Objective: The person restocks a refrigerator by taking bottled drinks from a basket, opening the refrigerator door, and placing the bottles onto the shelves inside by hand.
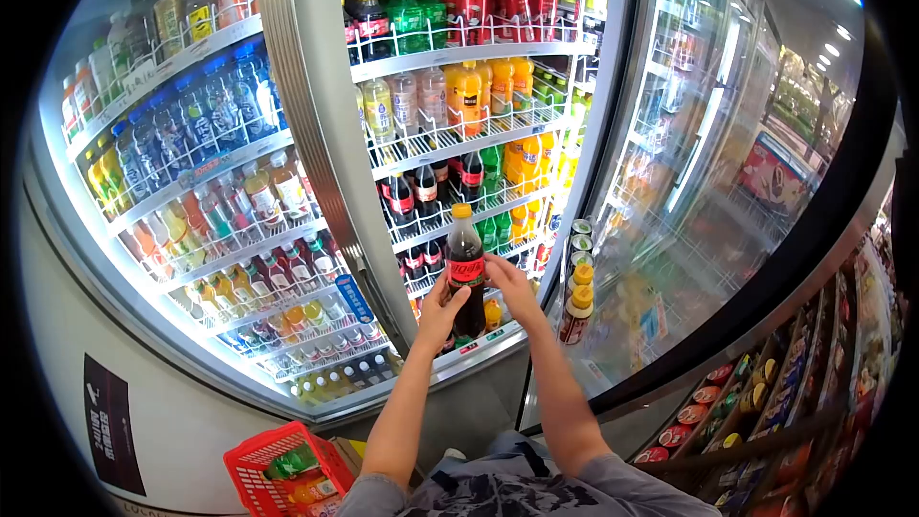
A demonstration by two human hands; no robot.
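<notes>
A cola bottle (pixel 465 245) with a yellow cap and a red label stands upright between my two hands, in front of the open fridge compartment. My left hand (pixel 442 308) wraps round its lower left side, thumb across the front below the label. At the label's right edge, my right hand (pixel 512 285) has its fingers curled against the bottle. Behind it, similar dark bottles (pixel 426 193) with red labels sit on a wire shelf (pixel 467 144). A red basket (pixel 251 458) on the floor at lower left contains a green-labelled bottle (pixel 292 460) and an orange one (pixel 314 490).
The glass door (pixel 670 191) of the fridge stands swung out to the right. Several bottles (pixel 577 297) show beside its near edge. To the left, a closed glass door covers shelves of drinks (pixel 191 115). Packaged goods (pixel 704 393) fill racks at lower right.
</notes>
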